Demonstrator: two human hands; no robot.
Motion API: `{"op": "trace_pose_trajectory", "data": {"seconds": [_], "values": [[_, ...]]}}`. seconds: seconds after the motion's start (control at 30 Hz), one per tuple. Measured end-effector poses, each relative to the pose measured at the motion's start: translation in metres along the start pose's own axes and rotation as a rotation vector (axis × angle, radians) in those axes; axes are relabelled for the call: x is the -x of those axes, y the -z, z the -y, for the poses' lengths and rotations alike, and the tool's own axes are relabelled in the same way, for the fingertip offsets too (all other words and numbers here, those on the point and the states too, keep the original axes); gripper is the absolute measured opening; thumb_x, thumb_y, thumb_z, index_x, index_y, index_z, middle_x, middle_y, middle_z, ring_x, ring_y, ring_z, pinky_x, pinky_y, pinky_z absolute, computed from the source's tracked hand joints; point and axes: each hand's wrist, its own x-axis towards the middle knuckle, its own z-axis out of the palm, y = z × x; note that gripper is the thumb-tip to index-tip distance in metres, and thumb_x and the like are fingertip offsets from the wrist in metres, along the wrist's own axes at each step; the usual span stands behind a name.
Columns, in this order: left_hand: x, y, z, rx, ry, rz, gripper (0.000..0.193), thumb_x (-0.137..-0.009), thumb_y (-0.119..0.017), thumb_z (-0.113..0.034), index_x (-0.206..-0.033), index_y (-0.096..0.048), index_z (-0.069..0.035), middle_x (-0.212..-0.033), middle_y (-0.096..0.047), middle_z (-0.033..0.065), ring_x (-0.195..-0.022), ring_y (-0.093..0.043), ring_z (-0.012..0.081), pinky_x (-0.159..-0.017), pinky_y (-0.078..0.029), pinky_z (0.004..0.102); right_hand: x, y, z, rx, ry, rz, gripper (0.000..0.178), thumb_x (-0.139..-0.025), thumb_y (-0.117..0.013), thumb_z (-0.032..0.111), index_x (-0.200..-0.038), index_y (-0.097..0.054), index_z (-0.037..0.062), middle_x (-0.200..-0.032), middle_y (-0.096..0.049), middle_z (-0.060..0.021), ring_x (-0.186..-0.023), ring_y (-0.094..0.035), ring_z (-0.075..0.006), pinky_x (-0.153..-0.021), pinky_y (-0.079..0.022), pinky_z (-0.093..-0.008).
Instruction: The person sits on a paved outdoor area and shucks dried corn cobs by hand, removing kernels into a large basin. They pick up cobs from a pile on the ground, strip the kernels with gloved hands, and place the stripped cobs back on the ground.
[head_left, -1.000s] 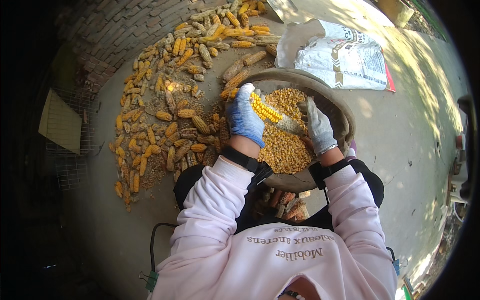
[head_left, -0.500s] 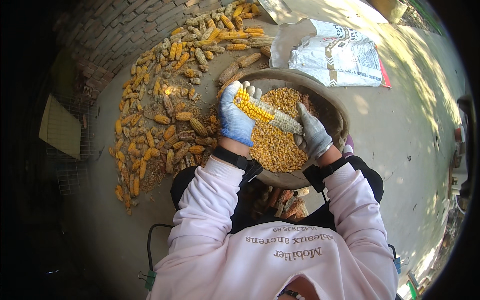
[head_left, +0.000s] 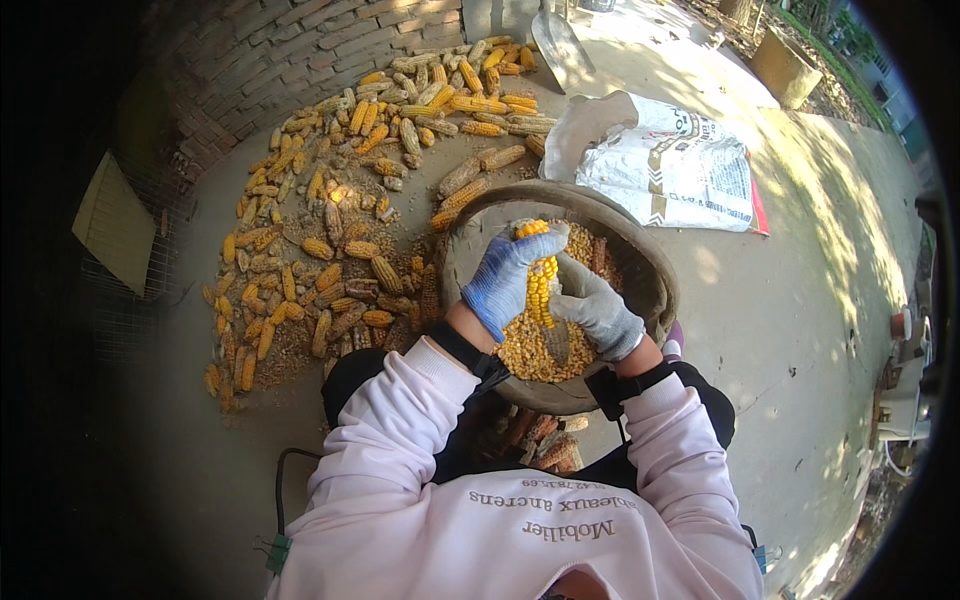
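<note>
A partly stripped corn cob [head_left: 541, 285] is held over a round basin [head_left: 661, 300], its upper part still covered in yellow kernels and its lower end bare and pale. My left hand [head_left: 508, 280], in a blue and white glove, is closed around the cob's upper part. From the other side my right hand [head_left: 603, 312], in a grey-white glove, grips the cob with its thumb against the kernels; some of its fingers are hidden. Loose yellow corn kernels [head_left: 527, 352] lie in the basin beneath, with a reddish bare cob [head_left: 598, 254] at the far side.
A wide heap of corn cobs [head_left: 345, 245] spreads over the floor on the left, up to a brick wall [head_left: 270, 60]. A white sack [head_left: 670, 165] lies beyond the basin, near a shovel [head_left: 560, 45]. Bare cobs [head_left: 550, 447] lie between my legs.
The cob has turned from slanting sideways to nearly upright. My right hand has moved in closer to my left, its thumb now on the kernels. The view has shifted, showing more beyond.
</note>
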Motion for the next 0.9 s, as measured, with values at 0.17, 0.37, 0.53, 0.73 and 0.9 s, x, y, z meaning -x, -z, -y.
{"op": "trace_pose_trajectory", "data": {"seconds": [0.17, 0.37, 0.53, 0.73, 0.9], "values": [[0.003, -0.004, 0.006, -0.026, -0.158, -0.009, 0.046, -0.086, -0.058, -0.037, -0.116, -0.049, -0.003, -0.103, -0.055, 0.0047, -0.095, -0.054, 0.0112, -0.083, -0.044, 0.0236, 0.004, 0.007, -0.006, -0.048, -0.155, -0.119, 0.052, -0.077, -0.071, 0.021, -0.117, -0.048, -0.002, -0.106, -0.058, -0.0043, -0.097, -0.054, -0.0126, -0.086, -0.042, -0.0259], [0.036, -0.004, 0.02, -0.274, 0.19, 0.147, 0.051, -0.084, -0.064, -0.029, -0.123, -0.044, -0.002, -0.109, -0.054, 0.0053, -0.097, -0.055, 0.0143, -0.08, -0.047, 0.0255, 0.004, 0.009, -0.014, 0.063, 0.003, -0.325, 0.043, -0.081, -0.067, 0.022, -0.114, -0.049, -0.0003, -0.096, -0.058, -0.0039, -0.085, -0.057, -0.0124, -0.077, -0.046, -0.026], [0.053, 0.01, 0.008, -0.26, 0.366, 0.173, 0.037, -0.081, -0.066, -0.024, -0.109, -0.056, -0.002, -0.085, -0.064, 0.0062, -0.059, -0.061, 0.0123, -0.053, -0.051, 0.0239, 0.012, 0.0, 0.002, 0.198, 0.071, -0.484, 0.06, -0.089, -0.045, 0.052, -0.122, -0.045, 0.0024, -0.095, -0.055, -0.0083, -0.077, -0.058, -0.015, -0.067, -0.05, -0.0282], [0.063, 0.013, 0.01, -0.184, 0.444, 0.211, 0.032, -0.081, -0.066, -0.018, -0.105, -0.055, -0.001, -0.084, -0.065, 0.0102, -0.062, -0.064, 0.0156, -0.058, -0.053, 0.0256, 0.005, -0.003, 0.01, 0.31, 0.166, -0.589, 0.067, -0.09, -0.03, 0.06, -0.126, -0.045, 0.0052, -0.104, -0.056, -0.0069, -0.079, -0.057, -0.0157, -0.07, -0.048, -0.0272], [0.072, 0.002, 0.02, -0.243, 0.43, 0.24, 0.024, -0.08, -0.065, -0.016, -0.097, -0.059, 0.0, -0.074, -0.063, 0.0114, -0.057, -0.062, 0.0182, -0.052, -0.052, 0.0278, 0.0, -0.007, -0.003, 0.372, 0.308, -0.645, 0.034, -0.093, -0.05, 0.027, -0.113, -0.055, -0.0012, -0.104, -0.059, -0.006, -0.092, -0.055, -0.0123, -0.083, -0.044, -0.0259]]}}
